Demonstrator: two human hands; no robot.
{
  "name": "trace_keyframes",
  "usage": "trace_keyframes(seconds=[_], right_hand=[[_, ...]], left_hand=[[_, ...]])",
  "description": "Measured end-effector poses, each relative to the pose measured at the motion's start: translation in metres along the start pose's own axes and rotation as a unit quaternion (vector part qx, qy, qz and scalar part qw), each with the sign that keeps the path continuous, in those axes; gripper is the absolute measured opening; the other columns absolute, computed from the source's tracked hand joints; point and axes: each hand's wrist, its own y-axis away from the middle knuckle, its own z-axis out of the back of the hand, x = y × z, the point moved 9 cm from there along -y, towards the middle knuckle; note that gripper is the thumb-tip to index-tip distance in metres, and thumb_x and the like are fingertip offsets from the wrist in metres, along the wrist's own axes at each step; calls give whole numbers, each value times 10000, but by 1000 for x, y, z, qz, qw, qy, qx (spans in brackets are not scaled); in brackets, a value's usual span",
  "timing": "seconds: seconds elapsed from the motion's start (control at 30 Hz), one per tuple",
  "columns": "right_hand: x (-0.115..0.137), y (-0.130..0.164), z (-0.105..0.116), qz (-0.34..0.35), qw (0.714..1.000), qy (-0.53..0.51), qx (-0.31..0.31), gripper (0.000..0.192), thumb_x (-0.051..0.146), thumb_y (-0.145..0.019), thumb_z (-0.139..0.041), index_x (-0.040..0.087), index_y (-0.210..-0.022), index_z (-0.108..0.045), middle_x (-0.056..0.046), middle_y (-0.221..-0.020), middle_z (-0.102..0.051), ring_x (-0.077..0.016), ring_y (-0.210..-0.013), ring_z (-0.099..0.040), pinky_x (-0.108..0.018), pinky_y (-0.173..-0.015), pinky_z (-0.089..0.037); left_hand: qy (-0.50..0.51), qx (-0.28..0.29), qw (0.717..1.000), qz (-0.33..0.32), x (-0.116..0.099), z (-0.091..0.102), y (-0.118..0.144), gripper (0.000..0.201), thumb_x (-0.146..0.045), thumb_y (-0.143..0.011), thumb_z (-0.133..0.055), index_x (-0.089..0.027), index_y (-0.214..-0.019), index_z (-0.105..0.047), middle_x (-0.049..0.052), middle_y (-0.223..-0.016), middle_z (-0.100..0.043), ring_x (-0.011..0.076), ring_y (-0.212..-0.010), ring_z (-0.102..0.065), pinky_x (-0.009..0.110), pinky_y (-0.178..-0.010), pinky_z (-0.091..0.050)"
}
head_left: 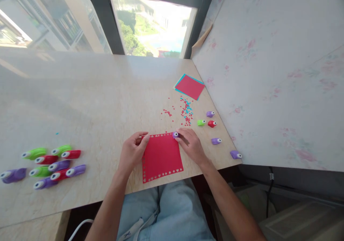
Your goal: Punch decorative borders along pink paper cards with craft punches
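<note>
A red sheet of paper [161,156] lies at the table's front edge, with small punched shapes along its top, left and bottom borders. My left hand [134,149] pinches the sheet's upper left corner between thumb and fingers. At the upper right corner, a small purple craft punch [175,135] sits on the paper's edge. My right hand [191,144] grips this punch with thumb and fingers from the right side. The right border of the sheet shows no holes. Whatever part of the paper lies inside the punch is hidden.
Red and blue paper bits [186,110] are scattered beyond the sheet. A stack of coloured paper [190,86] lies farther back. Several punches [212,123] stand at the right near the papered wall [268,72]; more punches [59,165] cluster at the left. A window [153,26] is behind.
</note>
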Motion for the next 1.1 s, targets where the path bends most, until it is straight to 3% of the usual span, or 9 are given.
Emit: trace_keyframes(seconds=[0.1,0.37,0.8,1.1], right_hand=[[0,0,1,-5,1000,0,-3,278,277,-946,-588,299,-1211,-667,-64,-1149,-701,-236,-1093,-632,-452,-991,-511],[2,0,4,-11,1000,15,-20,253,254,-930,-622,308,-1168,-688,-65,-1046,-700,-238,-1001,-642,-433,-904,-540],[4,-1,7,-12,1000,-6,-10,340,189,-891,-679,352,-1189,-688,-52,-994,-708,-219,-937,-663,-410,-820,-561],[7,0,6,8,1000,-19,12,306,107,-862,-697,255,-1130,-691,-65,-1058,-731,-206,-999,-675,-409,-884,-558]], left_hand=[[-2,-6,1000,-3,1,-1,0,467,-575,-788,-638,-157,-985,-704,99,-865,-752,233,-751,-698,261,-562,-518],[-62,-29,997,-18,6,-2,2,375,-528,-839,-621,-190,-968,-719,66,-886,-755,214,-747,-688,270,-606,-524],[-78,-21,997,15,17,2,3,395,-558,-843,-617,-216,-1006,-727,59,-928,-765,225,-774,-702,272,-622,-550],[-68,-4,997,31,20,3,4,396,-552,-838,-637,-215,-1025,-724,47,-916,-764,204,-749,-707,255,-620,-563]])
